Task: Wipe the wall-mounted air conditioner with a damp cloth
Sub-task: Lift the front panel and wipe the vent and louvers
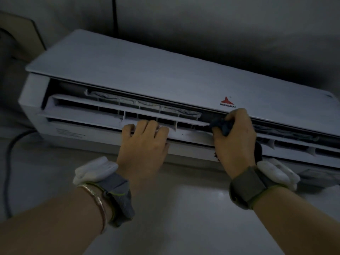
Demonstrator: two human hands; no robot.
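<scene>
The white air conditioner (165, 74) hangs on the wall (184, 218), its vent open. The dark cloth (221, 126) is bunched against the vent below the red logo (226, 102). The right hand (233, 142) grips it with closed fingers. The left hand (143, 146) holds the louver flap (191, 134), fingers curled over its edge.

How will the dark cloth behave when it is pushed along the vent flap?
Probably floppy: the dark cloth bunches in the right hand. Likely light: a tail hangs limp behind it. It may snag on the flap edge.
</scene>
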